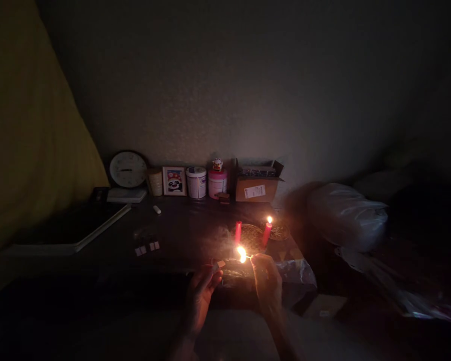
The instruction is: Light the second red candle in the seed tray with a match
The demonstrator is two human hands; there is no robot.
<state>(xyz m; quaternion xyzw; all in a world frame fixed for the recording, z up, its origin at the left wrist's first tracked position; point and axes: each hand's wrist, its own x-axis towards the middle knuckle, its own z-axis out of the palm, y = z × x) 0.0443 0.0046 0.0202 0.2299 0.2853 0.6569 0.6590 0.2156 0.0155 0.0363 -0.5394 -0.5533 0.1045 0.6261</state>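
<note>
My right hand [266, 273] pinches a burning match [248, 257], its bright flame pointing left over the near edge of the table. In my left hand [205, 281], closed fingers hold a small matchbox [219, 264], a little left of the flame. Just beyond the hands stand two red candles. The left candle [238, 232] shows no flame; the right candle [266, 234] is lit and leans slightly. Both are beside a round, shallow dish [253, 232] whose contents I cannot make out. The match flame is apart from both candles.
Along the wall are a round clock [128, 169], a panda picture frame [175, 181], a white tub [196, 183], a pink tub [218, 184] topped by a figurine [217, 164], and an open cardboard box [256, 188]. A plastic bag [348, 215] lies right of the table.
</note>
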